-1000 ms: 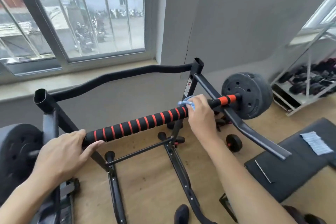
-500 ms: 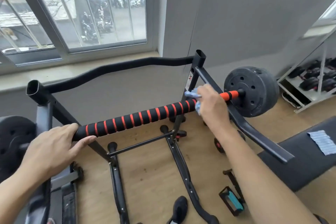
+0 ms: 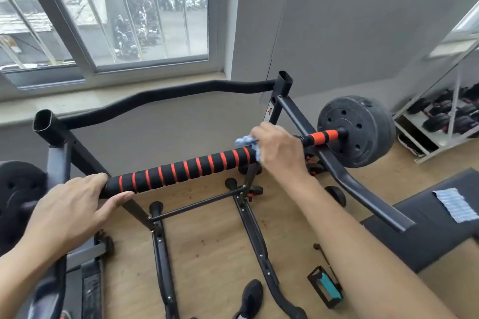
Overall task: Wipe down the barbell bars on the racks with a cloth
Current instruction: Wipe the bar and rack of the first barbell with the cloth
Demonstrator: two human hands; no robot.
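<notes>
This is a small gym room, most likely a home or private one. A barbell [image 3: 181, 171] with a black-and-red foam grip lies across a black steel rack [image 3: 282, 93], with a black weight plate [image 3: 363, 134] on its right end and another plate [image 3: 15, 189] on the left. A white shelf [image 3: 414, 134] at the far right holds dark dumbbells [image 3: 438, 122], and a black padded bench [image 3: 427, 235] stands at the near right. The floor [image 3: 207, 241] is pale wood and the walls [image 3: 350, 21] are plain grey. A barred window [image 3: 129, 21] on the far left looks out on parked motorbikes [image 3: 134, 31].
</notes>
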